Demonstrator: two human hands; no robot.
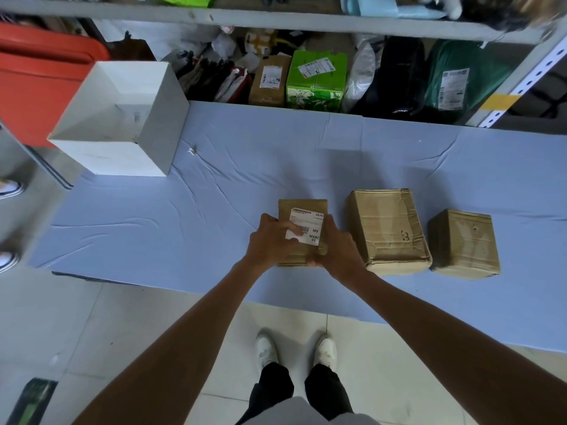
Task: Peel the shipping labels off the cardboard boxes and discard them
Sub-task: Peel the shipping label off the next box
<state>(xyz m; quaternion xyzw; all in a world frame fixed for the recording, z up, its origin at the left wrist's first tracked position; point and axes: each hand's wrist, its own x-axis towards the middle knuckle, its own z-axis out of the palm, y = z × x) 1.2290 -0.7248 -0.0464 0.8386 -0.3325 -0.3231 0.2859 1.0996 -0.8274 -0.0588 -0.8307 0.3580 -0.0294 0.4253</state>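
We see the small box [302,207] near the front edge of the table [184,225], straight ahead of the person, with both hands on it. Its label [310,223] faces up, which puts the edges within easy reach from above.

The right hand [339,243] wraps round the box's right side, fingers curled to the near bottom corner. We judge that this grip is there to pin the box so it cannot slide on the cloth when the label is pulled.

The left hand [271,240] comes in from the left, its fingers [293,232] bent onto the label's lower left part. That looks to us like hunting for an edge to lift. We cannot tell whether a corner is pinched yet; the label seems to lie flat and whole.

To the right stand a big box [386,228] and an end box [463,243], a little apart, no label showing on the faces we can see.

A white bin [116,157] sits open at the table's far left corner, well apart from the boxes. We take it for the place for peeled labels, within a left-arm reach.
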